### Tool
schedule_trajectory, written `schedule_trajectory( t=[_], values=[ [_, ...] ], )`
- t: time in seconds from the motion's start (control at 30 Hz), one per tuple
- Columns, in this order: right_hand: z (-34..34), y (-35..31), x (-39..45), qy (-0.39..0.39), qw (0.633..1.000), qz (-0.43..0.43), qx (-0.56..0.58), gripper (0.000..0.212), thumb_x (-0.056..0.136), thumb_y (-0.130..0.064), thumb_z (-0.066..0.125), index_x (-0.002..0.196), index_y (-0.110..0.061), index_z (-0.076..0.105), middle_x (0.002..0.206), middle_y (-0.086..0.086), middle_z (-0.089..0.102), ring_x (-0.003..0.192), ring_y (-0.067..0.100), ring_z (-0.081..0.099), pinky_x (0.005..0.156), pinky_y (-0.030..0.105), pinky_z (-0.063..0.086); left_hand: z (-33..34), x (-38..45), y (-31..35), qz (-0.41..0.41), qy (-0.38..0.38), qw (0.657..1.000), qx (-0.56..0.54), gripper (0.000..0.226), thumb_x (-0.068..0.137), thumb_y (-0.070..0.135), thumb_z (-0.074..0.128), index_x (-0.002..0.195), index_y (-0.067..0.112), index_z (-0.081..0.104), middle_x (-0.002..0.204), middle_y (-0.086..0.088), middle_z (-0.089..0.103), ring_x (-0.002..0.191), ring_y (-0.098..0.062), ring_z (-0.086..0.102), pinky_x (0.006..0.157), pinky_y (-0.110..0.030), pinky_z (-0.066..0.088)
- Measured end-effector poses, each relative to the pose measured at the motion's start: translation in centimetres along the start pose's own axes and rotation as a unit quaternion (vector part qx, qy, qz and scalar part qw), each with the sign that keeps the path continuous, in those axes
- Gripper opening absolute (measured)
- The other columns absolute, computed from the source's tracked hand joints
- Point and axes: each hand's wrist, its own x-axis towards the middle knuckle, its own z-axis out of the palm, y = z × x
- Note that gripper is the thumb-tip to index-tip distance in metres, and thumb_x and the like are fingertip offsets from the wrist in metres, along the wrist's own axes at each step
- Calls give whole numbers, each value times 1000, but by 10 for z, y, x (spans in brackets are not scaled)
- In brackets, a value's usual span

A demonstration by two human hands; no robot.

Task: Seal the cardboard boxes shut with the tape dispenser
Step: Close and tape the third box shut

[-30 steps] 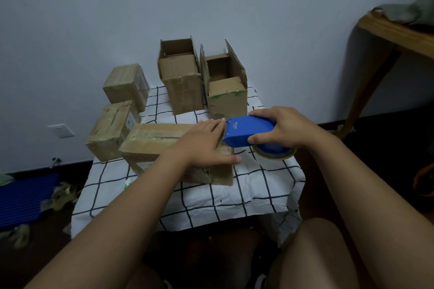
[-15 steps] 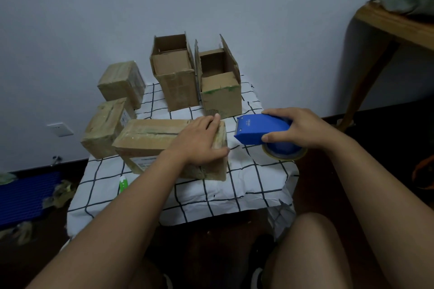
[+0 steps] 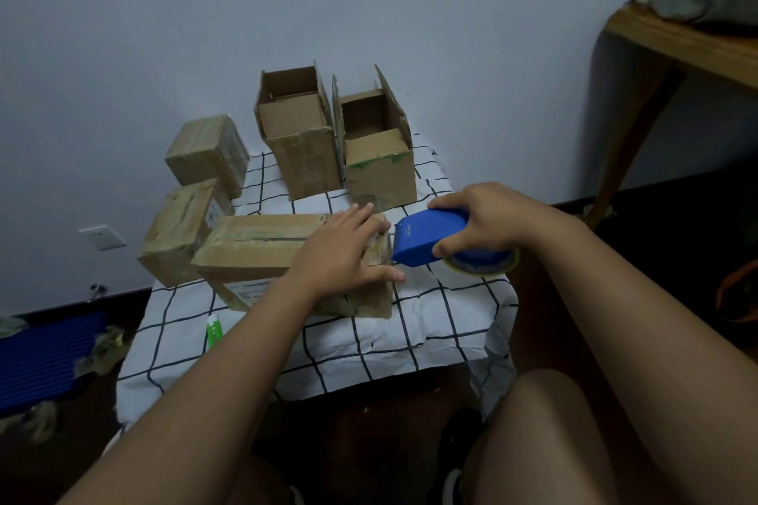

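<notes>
A long flat cardboard box [image 3: 262, 254] lies on the checked tablecloth [image 3: 434, 316], its flaps closed and taped along the top seam. My left hand [image 3: 340, 254] presses flat on the box's right end with straight fingers. My right hand [image 3: 488, 217] grips the blue tape dispenser [image 3: 426, 236], whose front edge sits just off the box's right end. A roll of tape [image 3: 484, 262] shows under that hand. Two open boxes stand behind, the left open box [image 3: 299, 143] and the right open box [image 3: 377, 160].
Two closed taped boxes, one at the far left [image 3: 205, 154] and one nearer [image 3: 176, 234], sit at the table's left edge. A small green and white item [image 3: 214, 332] lies on the cloth. A wooden table [image 3: 672, 45] stands at right. Blue matting [image 3: 41, 357] lies on the floor at left.
The dispenser in my right hand moved away to the right of the box end half a second ago and has come back close to it. My left hand stays on the box.
</notes>
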Motion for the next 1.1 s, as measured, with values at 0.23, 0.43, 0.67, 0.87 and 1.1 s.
schedule_trajectory(
  t=[0.23, 0.43, 0.67, 0.87, 1.1],
  values=[
    [-13, -20, 17, -55, 998, 14, -16, 74, 62, -71, 70, 128, -38, 63, 104, -7, 59, 81, 8, 50, 62, 27, 39, 2, 1, 0, -3, -3, 1000, 8, 104, 60, 98, 28, 145, 37, 36, 162, -1, 20, 149, -23, 17, 118, -41, 18],
    [-21, -41, 27, -53, 994, 32, -90, 70, 57, -70, 71, 119, -36, 67, 103, -5, 64, 87, 17, 58, 72, 38, 53, 3, 1, 2, 3, 7, 1000, 15, 96, 64, 96, 26, 136, 35, 42, 159, -5, 27, 146, -27, 24, 115, -43, 24],
    [-28, -62, 22, -42, 988, 52, -137, 60, 62, -64, 76, 114, -34, 68, 97, -6, 64, 86, 17, 59, 65, 34, 48, 2, 3, 1, 11, 12, 1000, 24, 96, 66, 96, 20, 133, 33, 45, 155, -4, 34, 142, -25, 31, 113, -45, 32],
    [31, -77, 7, -111, 974, 66, -185, 52, 71, -55, 76, 113, -26, 64, 109, 1, 61, 108, 26, 53, 75, 36, 45, 5, 1, -1, 11, 5, 1000, 25, 82, 69, 92, 27, 129, 41, 46, 160, -2, 25, 145, -25, 23, 114, -45, 26],
    [-5, -47, -5, 8, 979, 160, -125, 67, 71, -59, 73, 130, -30, 59, 113, 3, 60, 101, 24, 49, 73, 36, 46, 1, 2, 3, 16, -14, 999, 38, 66, 77, 85, 30, 123, 43, 51, 161, -1, 20, 147, -27, 19, 115, -45, 23]
  ],
)
